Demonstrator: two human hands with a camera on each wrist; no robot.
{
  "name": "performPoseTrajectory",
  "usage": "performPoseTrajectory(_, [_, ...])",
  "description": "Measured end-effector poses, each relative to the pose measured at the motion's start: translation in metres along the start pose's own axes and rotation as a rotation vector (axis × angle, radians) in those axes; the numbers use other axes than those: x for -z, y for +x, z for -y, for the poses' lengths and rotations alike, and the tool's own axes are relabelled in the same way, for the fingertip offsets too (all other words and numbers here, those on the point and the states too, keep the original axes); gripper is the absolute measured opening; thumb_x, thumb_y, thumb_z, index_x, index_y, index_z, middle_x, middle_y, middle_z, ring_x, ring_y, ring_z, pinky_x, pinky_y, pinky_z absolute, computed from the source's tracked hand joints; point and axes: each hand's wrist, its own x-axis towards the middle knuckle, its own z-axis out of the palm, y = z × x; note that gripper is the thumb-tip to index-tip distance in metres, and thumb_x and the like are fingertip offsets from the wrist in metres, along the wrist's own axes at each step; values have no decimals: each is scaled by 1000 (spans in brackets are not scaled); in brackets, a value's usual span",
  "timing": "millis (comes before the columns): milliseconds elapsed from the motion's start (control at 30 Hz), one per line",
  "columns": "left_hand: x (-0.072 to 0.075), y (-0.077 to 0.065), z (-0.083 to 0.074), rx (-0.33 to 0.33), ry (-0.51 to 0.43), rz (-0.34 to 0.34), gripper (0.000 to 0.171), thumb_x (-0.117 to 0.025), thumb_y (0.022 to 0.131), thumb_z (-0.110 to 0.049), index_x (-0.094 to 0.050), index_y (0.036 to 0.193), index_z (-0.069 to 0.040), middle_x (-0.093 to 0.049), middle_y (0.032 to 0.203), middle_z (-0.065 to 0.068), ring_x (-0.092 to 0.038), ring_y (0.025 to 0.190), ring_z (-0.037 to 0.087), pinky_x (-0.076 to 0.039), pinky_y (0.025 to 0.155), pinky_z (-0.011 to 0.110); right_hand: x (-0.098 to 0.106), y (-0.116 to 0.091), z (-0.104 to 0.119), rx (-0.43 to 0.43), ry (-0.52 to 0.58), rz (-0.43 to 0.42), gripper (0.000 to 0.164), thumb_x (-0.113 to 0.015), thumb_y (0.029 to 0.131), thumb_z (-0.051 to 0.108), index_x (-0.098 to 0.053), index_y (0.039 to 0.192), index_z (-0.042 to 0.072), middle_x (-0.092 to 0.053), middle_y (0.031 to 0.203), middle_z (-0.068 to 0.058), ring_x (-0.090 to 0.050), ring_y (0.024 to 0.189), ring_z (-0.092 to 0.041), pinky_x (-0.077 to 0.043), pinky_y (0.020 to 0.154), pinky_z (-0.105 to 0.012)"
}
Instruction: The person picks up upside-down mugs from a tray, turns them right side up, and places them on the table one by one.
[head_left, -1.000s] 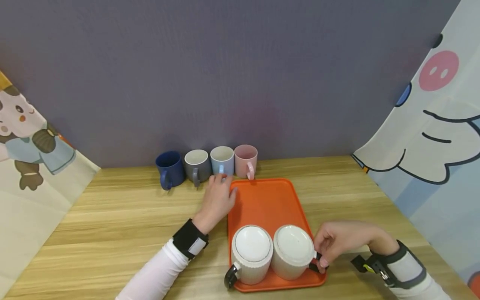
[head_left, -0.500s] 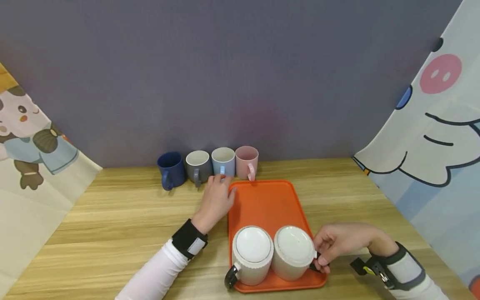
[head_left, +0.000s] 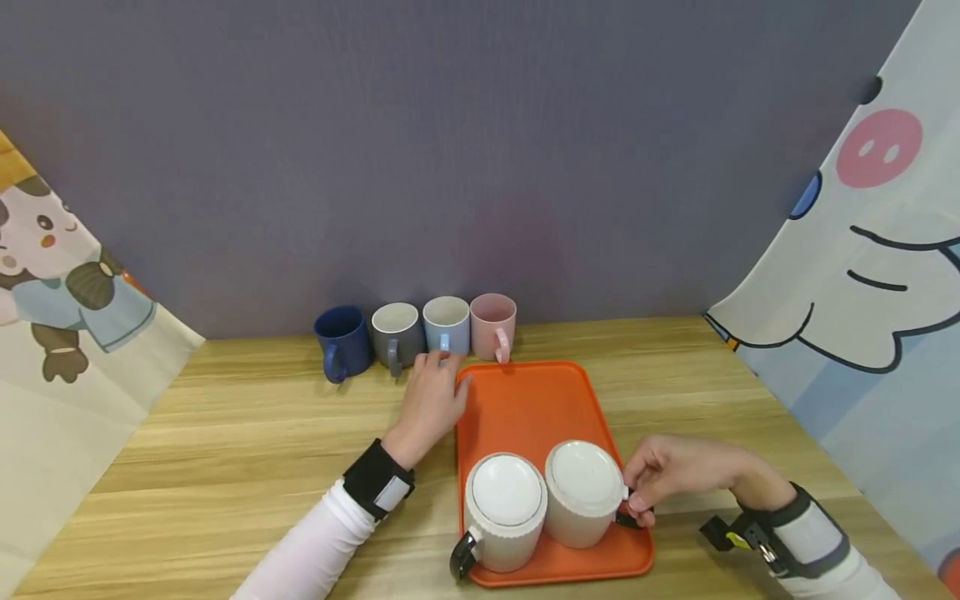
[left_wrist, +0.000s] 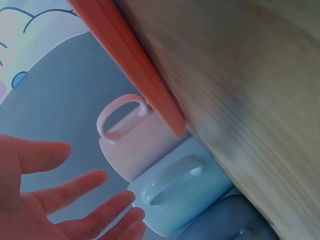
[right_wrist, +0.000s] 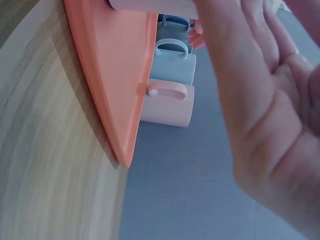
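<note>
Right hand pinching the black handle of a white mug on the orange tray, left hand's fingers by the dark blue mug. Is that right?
Wrong mug for the left hand: the head view shows that hand by the light blue mug. The rest stands.

A light blue mug [left_wrist: 182,190], slanted across the left wrist view, handle toward the camera. Just beside it, to the upper left, a pink mug [left_wrist: 142,142], handle also outward. On its opposite side, a dark grey-blue mug [left_wrist: 225,217], cut off below. Left of the light blue mug, a left hand [left_wrist: 55,202], thumb and fingers spread, fingertips at the rim; contact impossible to tell. Above that mug, an orange tray [left_wrist: 132,57], edge-on, one end overlapping the pink mug. To its right, wooden tabletop [left_wrist: 240,90]; to its upper left, grey-blue wall [left_wrist: 75,90], then a white sheet [left_wrist: 30,45] with dark curved lines.
</note>
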Motion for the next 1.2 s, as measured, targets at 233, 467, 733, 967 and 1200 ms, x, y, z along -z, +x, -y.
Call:
performPoseTrajectory(233, [-1, 2, 2, 15, -1, -8, 29, -65, 87, -16, -66, 112, -2, -62, 108, 21, -51, 98, 37, -43, 84, 46, 0, 1, 4, 11, 13, -35, 16, -49, 95, 0, -59, 91, -12, -54, 74, -32, -61, 76, -1, -56, 70, -29])
performPoseTrajectory(467, [-1, 2, 4, 28, 8, -12, 28, -64, 87, -17, -66, 112, -4, -61, 108, 20, -52, 98, 38, -43, 83, 45, -1, 1, 9, -73, 134, -81, 20, -46, 97, 0, -54, 96, -18, -50, 75, -31, -61, 77, -6, -56, 75, -32])
performPoseTrajectory(733, [-1, 9, 8, 41, -23, -42, 25, -65, 87, -16, -67, 109, -3, -62, 106, 21, -53, 95, 38, -44, 82, 45, 5, 1, 13, -51, 201, -164, 27, -42, 99, 1, -43, 101, -26, -61, 83, 6, -61, 81, -5, -55, 79, -30])
performPoseTrajectory(967, [1, 17, 9, 37, -59, -108, 22, -65, 87, -13, -68, 104, 1, -64, 99, 20, -54, 89, 37, -45, 79, 43, 15, 5, 14, 53, 335, -158, 21, -33, 100, -2, -54, 99, -5, -58, 92, 0, -59, 89, -10, -51, 82, -25])
performPoseTrajectory(1200, [0, 20, 7, 37, -96, -180, 21, -65, 86, -10, -68, 103, 2, -65, 98, 20, -55, 88, 37, -45, 81, 42, 23, 6, 17, 34, 349, -231, 28, -29, 103, 3, -57, 104, 6, -60, 96, 3, -59, 91, -7, -50, 84, -23])
